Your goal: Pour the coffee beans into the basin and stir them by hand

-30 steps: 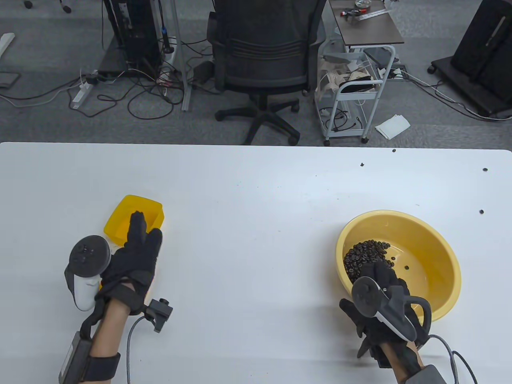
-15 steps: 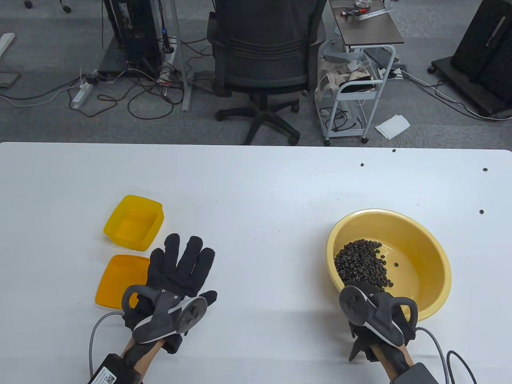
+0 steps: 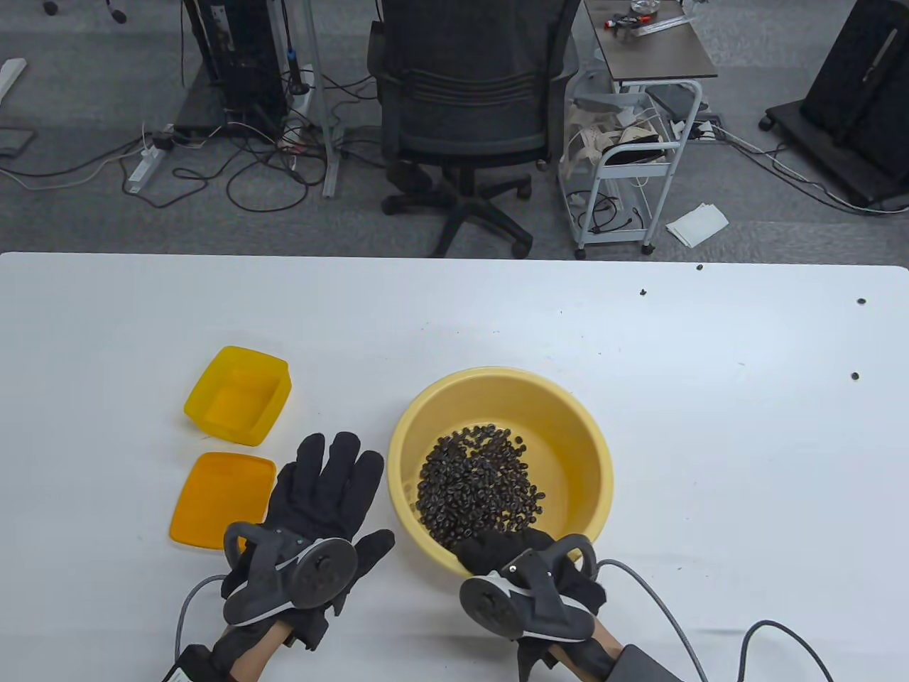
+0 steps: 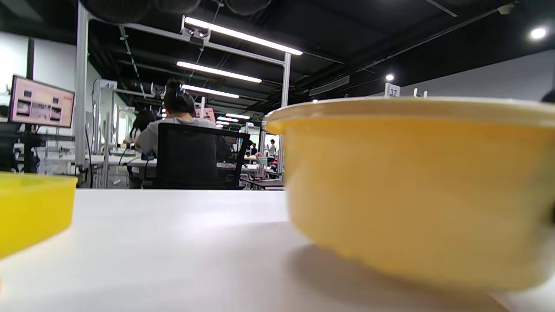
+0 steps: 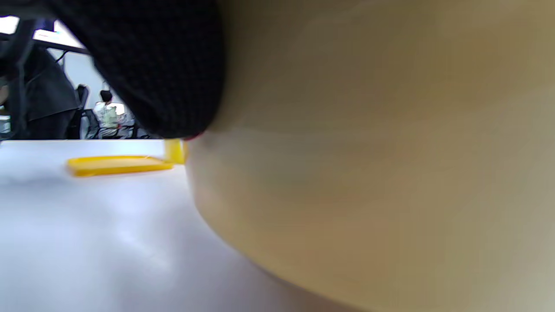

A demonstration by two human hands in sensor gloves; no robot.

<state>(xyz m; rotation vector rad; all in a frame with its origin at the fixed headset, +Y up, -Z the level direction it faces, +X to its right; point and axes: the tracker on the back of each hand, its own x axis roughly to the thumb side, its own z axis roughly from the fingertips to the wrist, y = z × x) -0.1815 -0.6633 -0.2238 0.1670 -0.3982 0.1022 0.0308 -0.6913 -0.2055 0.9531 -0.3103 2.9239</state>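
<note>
White table [image 3: 454, 327], office clutter behind. Pale yellow round plastic basin [image 3: 579, 455] centre-front, upright, mouth up, round so no long axis. Dark coffee beans [image 3: 476, 486] heaped inside: pour looks done. Right hand [image 3: 529, 568] grips near rim. Left hand [image 3: 323, 497] flat, fingers spread, just beside. Next: stirring, fingers into beans.

One pale yellow basin [image 3: 579, 433] w/ one heap of coffee beans [image 3: 477, 490], too many to count, plus approx four stray beans [image 3: 855, 376] out on the one white table [image 3: 454, 327]. One small yellow box [image 3: 238, 395], one flat yellow lid [image 3: 220, 499], two gloved hands: left hand [image 3: 323, 497], right hand [image 3: 522, 561], one tracker on each. Beyond the table: one office chair [image 3: 465, 106], one wheeled cart [image 3: 625, 163]
</note>
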